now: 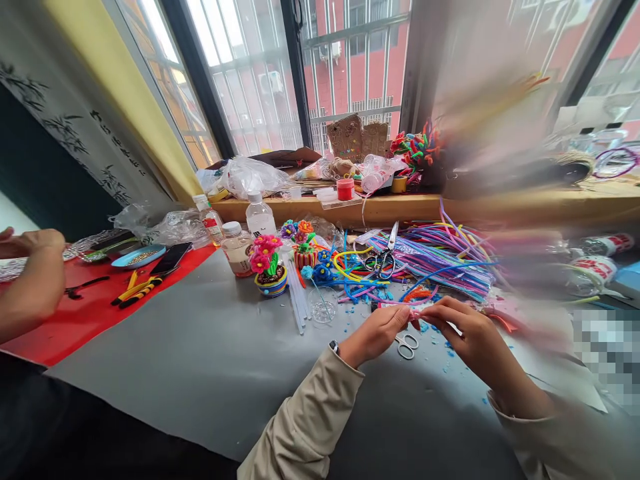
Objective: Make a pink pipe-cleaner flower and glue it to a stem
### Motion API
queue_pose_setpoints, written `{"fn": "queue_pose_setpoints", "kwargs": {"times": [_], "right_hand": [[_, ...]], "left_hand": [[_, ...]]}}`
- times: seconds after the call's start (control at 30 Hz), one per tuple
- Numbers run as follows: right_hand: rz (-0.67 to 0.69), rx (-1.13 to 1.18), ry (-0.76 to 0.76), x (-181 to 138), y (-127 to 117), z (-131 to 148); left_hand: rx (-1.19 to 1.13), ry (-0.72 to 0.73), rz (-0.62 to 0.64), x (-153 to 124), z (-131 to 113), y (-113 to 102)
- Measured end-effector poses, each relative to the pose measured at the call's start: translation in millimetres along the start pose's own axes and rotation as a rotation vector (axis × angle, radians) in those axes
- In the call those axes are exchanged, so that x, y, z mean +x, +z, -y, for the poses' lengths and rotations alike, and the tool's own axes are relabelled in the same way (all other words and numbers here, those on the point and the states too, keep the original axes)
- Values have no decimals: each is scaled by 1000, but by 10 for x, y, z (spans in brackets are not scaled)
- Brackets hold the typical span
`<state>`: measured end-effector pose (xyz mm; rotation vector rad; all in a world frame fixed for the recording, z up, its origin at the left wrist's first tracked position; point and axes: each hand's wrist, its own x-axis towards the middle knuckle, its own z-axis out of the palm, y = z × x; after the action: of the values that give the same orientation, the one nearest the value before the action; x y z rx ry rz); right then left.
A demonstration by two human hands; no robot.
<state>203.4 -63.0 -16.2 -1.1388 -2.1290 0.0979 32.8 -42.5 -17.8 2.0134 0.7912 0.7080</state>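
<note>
My left hand (377, 333) and my right hand (467, 333) meet above the grey table, fingertips pinched together. Between them is a small pink piece (415, 315), mostly covered by the fingers; its exact kind is too small to tell. Just under the hands lie white-handled scissors (407, 346), their blades hidden. Scraps of blue fuzz (450, 352) are scattered beside the right hand. Beyond the hands, a heap of coloured pipe cleaners (445, 257) spreads out, with black-handled scissors (386, 257) lying on it.
Pipe-cleaner flowers in a small pot (270, 273) stand left of clear sticks (299, 297) and a clear plastic dish (323, 308). Bottles (260, 213) stand behind. Another person's arm (35, 280) rests over a red sheet (100, 313) at left. The right side is blurred.
</note>
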Motion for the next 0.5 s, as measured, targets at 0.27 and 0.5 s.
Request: {"fn": "queue_pose_setpoints", "kwargs": {"times": [0.27,0.5], "right_hand": [[-17,-101,-36,-9,-22,5],[-83,-161,-69,-15,35,13]], "left_hand": [[35,-16,-26,19,-18,4],[74,-34,-57,14,-19,10]]}}
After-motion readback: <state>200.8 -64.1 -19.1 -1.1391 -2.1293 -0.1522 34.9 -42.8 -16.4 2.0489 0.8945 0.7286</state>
